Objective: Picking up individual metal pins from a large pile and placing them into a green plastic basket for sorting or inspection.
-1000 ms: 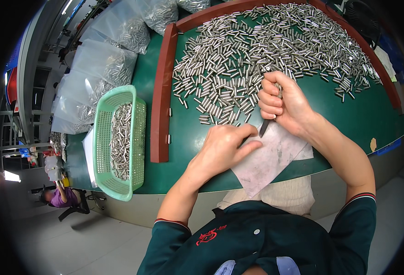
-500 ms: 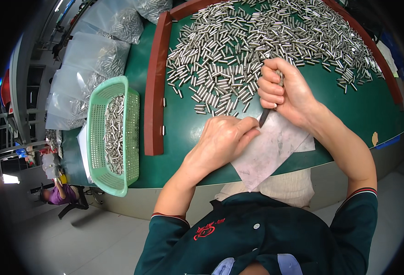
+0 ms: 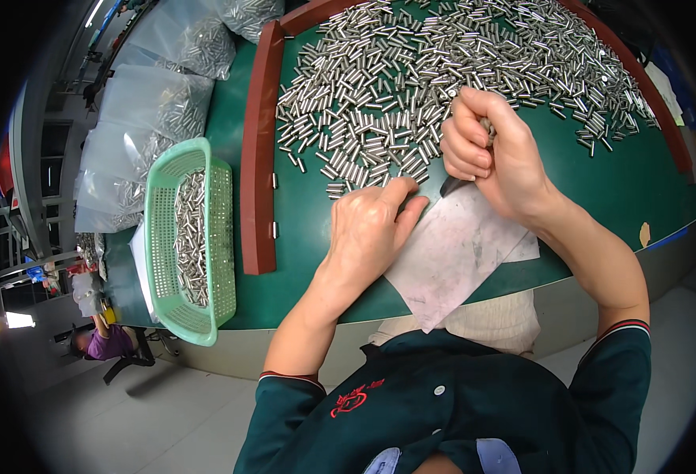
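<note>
Left hand [image 3: 372, 225] slid forward onto paper [image 3: 455, 249], right hand [image 3: 490, 154] grip hides tool

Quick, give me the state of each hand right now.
Left hand: open, flat, palm down on the white sheet.
Right hand: closed around a dark tool; which tool cannot be told.

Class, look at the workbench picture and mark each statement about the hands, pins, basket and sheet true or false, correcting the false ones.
1. The right hand is closed around a thin dark tool. True.
2. The left hand rests flat on the green table. True.
3. The green basket is empty. False: it holds metal pins.
4. The loose metal pins lie on the table beyond the hands. True.
5. The pale sheet covers the basket. False: it lies under the hands at the table edge.
</note>
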### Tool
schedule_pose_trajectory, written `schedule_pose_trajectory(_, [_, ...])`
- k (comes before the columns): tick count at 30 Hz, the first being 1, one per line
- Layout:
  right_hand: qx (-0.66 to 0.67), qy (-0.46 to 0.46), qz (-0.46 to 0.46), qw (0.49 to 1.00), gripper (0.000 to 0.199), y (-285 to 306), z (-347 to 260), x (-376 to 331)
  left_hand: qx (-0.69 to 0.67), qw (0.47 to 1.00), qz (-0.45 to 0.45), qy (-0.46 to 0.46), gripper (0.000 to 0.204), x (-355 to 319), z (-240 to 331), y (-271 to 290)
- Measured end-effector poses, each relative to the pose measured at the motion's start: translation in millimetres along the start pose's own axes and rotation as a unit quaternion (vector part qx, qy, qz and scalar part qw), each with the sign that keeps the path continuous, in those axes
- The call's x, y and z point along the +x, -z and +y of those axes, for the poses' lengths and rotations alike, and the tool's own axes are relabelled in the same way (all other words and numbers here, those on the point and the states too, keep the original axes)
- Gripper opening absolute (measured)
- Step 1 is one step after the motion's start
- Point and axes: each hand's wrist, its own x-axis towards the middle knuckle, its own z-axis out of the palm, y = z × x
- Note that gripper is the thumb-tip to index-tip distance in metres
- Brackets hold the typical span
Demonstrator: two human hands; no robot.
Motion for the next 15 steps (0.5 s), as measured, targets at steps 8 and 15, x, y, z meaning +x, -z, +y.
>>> schedule_pose_trajectory(8, [-0.101, 0.099, -0.024, 0.990, 0.039, 2, 7, 1, 0.013, 1.000, 0.002, 0.016, 0.014, 10, 1, -8])
schedule_pose_trajectory(15, [-0.097, 0.089, -0.007, 0.991, 0.039, 0, 6, 0, 0.051, 0.998, -0.026, 0.013, 0.014, 20, 4, -7])
